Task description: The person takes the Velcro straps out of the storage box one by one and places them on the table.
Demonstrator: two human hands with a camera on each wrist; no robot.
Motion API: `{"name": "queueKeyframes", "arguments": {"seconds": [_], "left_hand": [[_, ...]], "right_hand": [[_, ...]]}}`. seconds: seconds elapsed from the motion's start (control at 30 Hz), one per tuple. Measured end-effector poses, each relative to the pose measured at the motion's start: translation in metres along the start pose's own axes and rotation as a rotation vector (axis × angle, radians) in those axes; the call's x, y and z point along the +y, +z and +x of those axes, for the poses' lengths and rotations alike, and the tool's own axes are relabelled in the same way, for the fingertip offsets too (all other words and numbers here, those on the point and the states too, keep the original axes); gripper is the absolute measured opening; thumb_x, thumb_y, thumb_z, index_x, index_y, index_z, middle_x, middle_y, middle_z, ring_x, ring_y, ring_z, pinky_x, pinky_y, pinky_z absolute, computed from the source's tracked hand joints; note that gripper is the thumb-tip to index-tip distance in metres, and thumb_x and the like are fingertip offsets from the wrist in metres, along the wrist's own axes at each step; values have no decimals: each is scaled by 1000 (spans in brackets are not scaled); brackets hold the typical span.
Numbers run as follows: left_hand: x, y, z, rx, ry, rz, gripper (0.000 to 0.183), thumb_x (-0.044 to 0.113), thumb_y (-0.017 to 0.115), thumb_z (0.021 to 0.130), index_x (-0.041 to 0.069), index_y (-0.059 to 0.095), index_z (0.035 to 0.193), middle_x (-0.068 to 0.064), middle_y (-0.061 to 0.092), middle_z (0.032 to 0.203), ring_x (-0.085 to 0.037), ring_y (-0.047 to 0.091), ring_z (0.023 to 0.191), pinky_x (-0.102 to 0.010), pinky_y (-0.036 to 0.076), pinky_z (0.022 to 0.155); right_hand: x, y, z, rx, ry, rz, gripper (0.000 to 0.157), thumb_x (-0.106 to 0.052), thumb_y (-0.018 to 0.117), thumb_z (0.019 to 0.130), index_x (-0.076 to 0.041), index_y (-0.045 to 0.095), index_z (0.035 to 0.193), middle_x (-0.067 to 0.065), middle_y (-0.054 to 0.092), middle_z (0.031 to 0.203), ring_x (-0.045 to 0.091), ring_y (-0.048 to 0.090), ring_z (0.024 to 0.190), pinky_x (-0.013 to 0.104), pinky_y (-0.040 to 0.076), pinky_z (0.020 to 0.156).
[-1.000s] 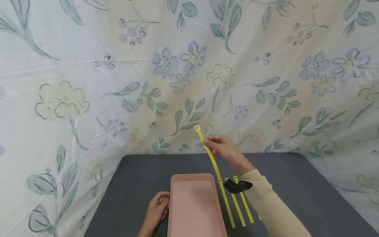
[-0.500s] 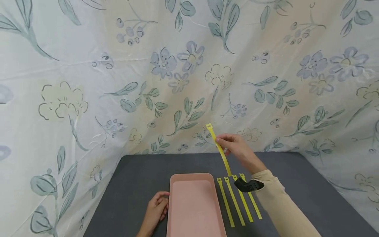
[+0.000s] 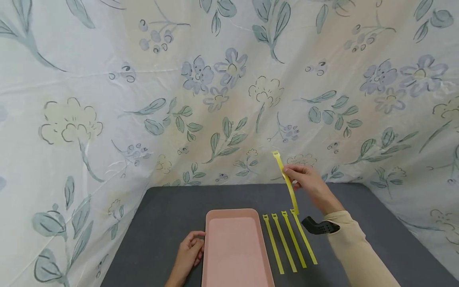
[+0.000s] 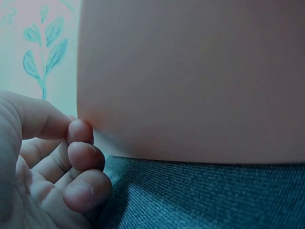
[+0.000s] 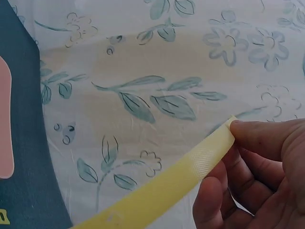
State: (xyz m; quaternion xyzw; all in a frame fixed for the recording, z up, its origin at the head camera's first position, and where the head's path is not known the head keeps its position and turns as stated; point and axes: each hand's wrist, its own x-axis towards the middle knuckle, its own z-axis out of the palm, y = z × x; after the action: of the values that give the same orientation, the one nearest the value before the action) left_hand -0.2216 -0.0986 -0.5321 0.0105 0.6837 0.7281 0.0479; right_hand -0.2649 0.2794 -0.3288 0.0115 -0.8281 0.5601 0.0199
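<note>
My right hand [image 3: 311,182] pinches a yellow hook-and-loop cable tie [image 3: 289,184] between thumb and fingertips, above the far part of the table. The tie's slotted head points up, and its tail hangs down near the head of the rightmost tie on the table. In the right wrist view the strap [image 5: 176,186] runs from the fingertips to the lower left. My left hand [image 3: 188,251] rests on the table left of the pink tray [image 3: 234,245], fingers loosely curled. Fingertips [image 4: 80,131] touch or nearly touch the tray's side in the left wrist view.
Several yellow cable ties [image 3: 288,243] lie side by side on the dark grey table [image 3: 154,223], just right of the tray, heads toward the back. A floral curtain [image 3: 229,87] hangs behind and at the sides of the table.
My right hand has moved right with the cable tie, passing over the ties on the table, and all their heads now show. The left hand and tray have stayed in place.
</note>
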Motion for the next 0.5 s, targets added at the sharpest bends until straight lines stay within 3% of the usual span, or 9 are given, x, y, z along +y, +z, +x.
{"name": "queueKeyframes", "arguments": {"seconds": [0.33,0.5], "left_hand": [[1,1,0,5,-7,9,34,2,58,93,-5,56,126,-1,55,72,-7,44,51,-18,33,42],[2,0,-1,8,-8,12,33,3,57,93,-5,56,125,-1,55,72,-7,44,51,-18,33,43]], "right_hand": [[15,-30,-11,40,3,-7,45,-46,61,99,-10,65,127,-13,60,88,11,54,87,31,51,73],[27,-45,-16,79,40,-18,57,-49,61,98,-5,60,135,-15,61,89,10,54,88,30,52,73]]}}
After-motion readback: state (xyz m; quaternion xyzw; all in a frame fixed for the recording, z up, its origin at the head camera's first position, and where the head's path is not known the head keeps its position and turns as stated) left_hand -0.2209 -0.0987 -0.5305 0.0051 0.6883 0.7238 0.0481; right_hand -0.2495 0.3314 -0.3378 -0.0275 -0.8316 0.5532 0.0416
